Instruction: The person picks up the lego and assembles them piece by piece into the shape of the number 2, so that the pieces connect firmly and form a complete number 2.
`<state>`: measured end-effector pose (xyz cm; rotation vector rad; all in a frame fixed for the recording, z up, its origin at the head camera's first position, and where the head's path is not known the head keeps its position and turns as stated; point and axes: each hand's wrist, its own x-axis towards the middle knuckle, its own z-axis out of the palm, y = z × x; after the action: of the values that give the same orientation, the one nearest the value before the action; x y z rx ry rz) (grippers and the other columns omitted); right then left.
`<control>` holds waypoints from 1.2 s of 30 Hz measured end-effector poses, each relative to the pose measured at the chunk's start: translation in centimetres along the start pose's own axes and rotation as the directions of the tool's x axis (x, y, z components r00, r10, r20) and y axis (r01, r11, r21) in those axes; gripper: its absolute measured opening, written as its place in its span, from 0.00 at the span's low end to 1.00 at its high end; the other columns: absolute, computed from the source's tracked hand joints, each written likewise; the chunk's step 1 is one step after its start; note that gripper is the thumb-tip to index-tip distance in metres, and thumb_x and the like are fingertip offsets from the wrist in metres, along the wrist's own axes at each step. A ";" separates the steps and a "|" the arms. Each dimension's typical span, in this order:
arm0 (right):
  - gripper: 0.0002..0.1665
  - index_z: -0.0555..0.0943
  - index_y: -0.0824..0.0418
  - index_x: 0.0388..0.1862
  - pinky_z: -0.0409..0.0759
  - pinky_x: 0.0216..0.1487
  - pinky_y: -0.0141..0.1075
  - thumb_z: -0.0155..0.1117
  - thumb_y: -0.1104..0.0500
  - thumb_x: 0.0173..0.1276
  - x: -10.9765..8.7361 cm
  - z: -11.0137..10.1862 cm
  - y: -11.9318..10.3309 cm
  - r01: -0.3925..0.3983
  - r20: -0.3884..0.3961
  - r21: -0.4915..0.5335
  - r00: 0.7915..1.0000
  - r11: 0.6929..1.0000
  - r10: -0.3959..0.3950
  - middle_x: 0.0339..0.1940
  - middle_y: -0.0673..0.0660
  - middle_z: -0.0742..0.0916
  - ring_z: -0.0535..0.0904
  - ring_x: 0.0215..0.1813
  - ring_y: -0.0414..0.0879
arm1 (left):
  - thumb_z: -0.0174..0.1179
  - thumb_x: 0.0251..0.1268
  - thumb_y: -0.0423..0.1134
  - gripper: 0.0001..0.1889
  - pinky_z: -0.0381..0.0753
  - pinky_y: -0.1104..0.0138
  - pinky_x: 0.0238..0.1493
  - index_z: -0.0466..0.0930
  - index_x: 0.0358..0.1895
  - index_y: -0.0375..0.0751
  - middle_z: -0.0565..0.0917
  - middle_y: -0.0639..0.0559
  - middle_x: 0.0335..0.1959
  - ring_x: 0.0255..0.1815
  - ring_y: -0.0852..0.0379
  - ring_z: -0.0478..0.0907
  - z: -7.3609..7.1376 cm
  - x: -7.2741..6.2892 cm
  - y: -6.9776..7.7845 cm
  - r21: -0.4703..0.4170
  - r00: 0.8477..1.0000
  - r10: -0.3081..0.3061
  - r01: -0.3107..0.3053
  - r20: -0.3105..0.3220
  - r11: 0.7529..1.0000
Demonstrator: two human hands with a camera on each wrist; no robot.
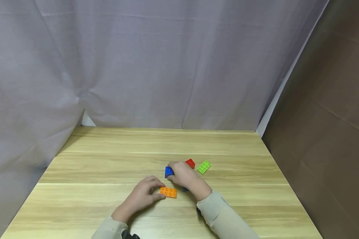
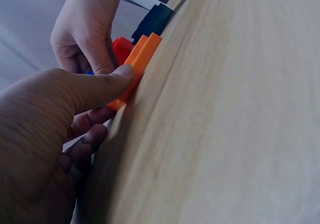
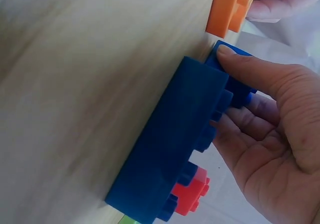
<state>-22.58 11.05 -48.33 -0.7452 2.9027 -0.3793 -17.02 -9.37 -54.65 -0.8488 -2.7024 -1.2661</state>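
My left hand [image 1: 144,194] pinches the left end of an orange studded brick [image 1: 168,192] between thumb and fingers, the brick lying stud side up on the table. Just beyond it, my right hand [image 1: 183,175] grips a small blue brick [image 1: 169,171], its thumb on the near side and its fingers round the far side. A longer dark blue brick [image 3: 165,139] stands close by in the right wrist view; the right wrist hides most of it from the head camera.
Behind the right hand sits a red brick [image 1: 190,163], partly covered by that hand. To its right lies a flat lime-green brick [image 1: 203,167]. The wooden table [image 1: 113,166] is bounded by a grey cloth [image 1: 155,66] at the back and a brown one [image 1: 326,109] at right.
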 end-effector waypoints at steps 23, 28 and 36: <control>0.21 0.80 0.63 0.54 0.84 0.45 0.38 0.72 0.55 0.67 -0.4 -0.1 1.0 0.031 -0.032 0.083 0.999 0.996 -0.028 0.41 0.52 0.86 0.80 0.40 0.42 | 0.76 0.54 0.49 0.15 0.78 0.54 0.60 0.88 0.45 0.54 0.83 0.67 0.43 0.50 0.61 0.79 0.3 1.0 0.0 -0.026 0.996 -0.075 0.074 -0.043 0.997; 0.24 0.79 0.63 0.58 0.84 0.50 0.40 0.71 0.53 0.68 -0.5 -0.5 1.2 0.036 -0.023 0.120 0.999 0.992 -0.033 0.47 0.55 0.87 0.81 0.44 0.43 | 0.77 0.54 0.48 0.15 0.77 0.54 0.62 0.88 0.45 0.53 0.83 0.67 0.44 0.51 0.60 0.79 0.4 1.4 0.2 -0.036 0.996 -0.083 0.082 -0.032 0.996; 0.24 0.80 0.62 0.59 0.83 0.47 0.35 0.71 0.51 0.68 -1.1 -0.9 0.6 0.079 -0.021 0.152 0.997 0.985 -0.077 0.47 0.53 0.87 0.81 0.44 0.41 | 0.76 0.54 0.48 0.15 0.77 0.54 0.61 0.88 0.45 0.53 0.84 0.66 0.44 0.51 0.60 0.80 0.4 1.5 0.3 -0.045 0.996 -0.090 0.089 -0.023 0.995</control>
<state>-22.04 12.27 -47.54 -0.8357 2.8246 -0.6104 -18.12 -8.26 -54.30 -0.7181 -2.7321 -1.3480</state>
